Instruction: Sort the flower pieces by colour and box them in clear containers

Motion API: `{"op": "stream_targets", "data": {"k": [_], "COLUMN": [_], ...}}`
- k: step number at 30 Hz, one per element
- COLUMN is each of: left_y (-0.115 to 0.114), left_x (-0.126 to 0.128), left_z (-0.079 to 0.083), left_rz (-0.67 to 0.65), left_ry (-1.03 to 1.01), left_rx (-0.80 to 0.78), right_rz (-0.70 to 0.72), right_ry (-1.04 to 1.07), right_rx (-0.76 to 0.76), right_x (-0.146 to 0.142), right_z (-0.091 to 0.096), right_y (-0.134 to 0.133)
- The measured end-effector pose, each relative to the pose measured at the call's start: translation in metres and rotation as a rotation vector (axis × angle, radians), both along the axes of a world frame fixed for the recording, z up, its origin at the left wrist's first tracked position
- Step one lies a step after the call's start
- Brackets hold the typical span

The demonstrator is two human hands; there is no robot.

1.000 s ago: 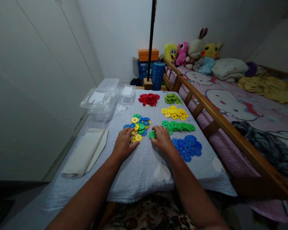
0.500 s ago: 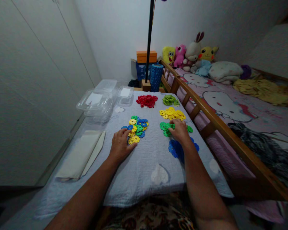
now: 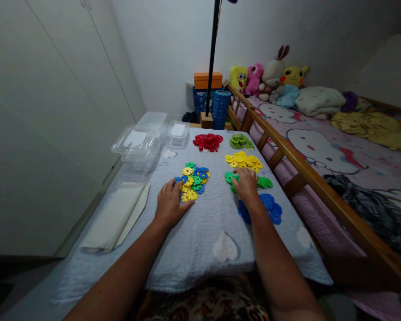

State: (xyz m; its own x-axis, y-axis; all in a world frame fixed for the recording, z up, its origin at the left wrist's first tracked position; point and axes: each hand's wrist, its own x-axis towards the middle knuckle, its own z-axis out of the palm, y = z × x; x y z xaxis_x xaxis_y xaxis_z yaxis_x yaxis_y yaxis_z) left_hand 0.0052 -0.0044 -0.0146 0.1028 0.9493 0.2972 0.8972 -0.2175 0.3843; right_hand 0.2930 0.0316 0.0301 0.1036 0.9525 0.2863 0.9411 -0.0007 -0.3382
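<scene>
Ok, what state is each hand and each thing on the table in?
Left hand: open, at the mixed pile
Right hand: over the green pile, grip unclear
Mixed pile: colours jumbled
Green pile: partly hidden
Blue pile: partly hidden
Yellow pile: heaped
Red pile: heaped
Lime pile: heaped
Beige sheet: folded
Large containers: stacked
Small container: upright
Tablecloth: spread

We get dim light, dark lower-left corner, wide-angle stretch toward edges, blue pieces (image 3: 272,207) partly shaded beside right forearm (image 3: 263,240), faint glare on clear containers (image 3: 146,149)
</scene>
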Motion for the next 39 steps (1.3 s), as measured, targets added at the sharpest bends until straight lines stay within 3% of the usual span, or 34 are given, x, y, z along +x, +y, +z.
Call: {"op": "stream_targets", "data": {"k": [5, 8, 13, 21, 26, 32, 39], "left_y": [-0.001, -0.001, -0.001, 0.003, 0.025, 0.053, 0.040], "left_x": [0.001, -0.001, -0.001, 0.003, 0.005, 0.014, 0.025], "left_z": [0.001, -0.001, -0.001, -0.002, 0.003, 0.015, 0.007], "left_rz": [-0.021, -0.053, -0.060, 0.006, 0.001, 0.029, -0.012], "left_ry": [-0.006, -0.036, -0.052, -0.026, -0.036, -0.049, 0.008], "left_rx": [-0.016, -0.020, -0.022, -0.111, -0.230, -0.217, -0.155], "right_rz": [0.326, 0.416, 0.428, 0.397, 0.356, 0.342, 0.312], "right_ry": [0.105, 0.091, 0.003, -0.004, 0.029, 0.004, 0.040], "right_rx": [-0.052, -0.082, -0.049, -0.001, 0.001, -0.059, -0.032], "right_x": [-0.040, -0.067, -0.090, -0.088, -0.084, -0.082, -0.082], "right_z": [-0.005, -0.011, -0.020, -0.028, -0.033, -0.036, -0.035], "right_y": [-0.003, -0.010, -0.018, -0.019, -0.015, -0.009, -0.008]}}
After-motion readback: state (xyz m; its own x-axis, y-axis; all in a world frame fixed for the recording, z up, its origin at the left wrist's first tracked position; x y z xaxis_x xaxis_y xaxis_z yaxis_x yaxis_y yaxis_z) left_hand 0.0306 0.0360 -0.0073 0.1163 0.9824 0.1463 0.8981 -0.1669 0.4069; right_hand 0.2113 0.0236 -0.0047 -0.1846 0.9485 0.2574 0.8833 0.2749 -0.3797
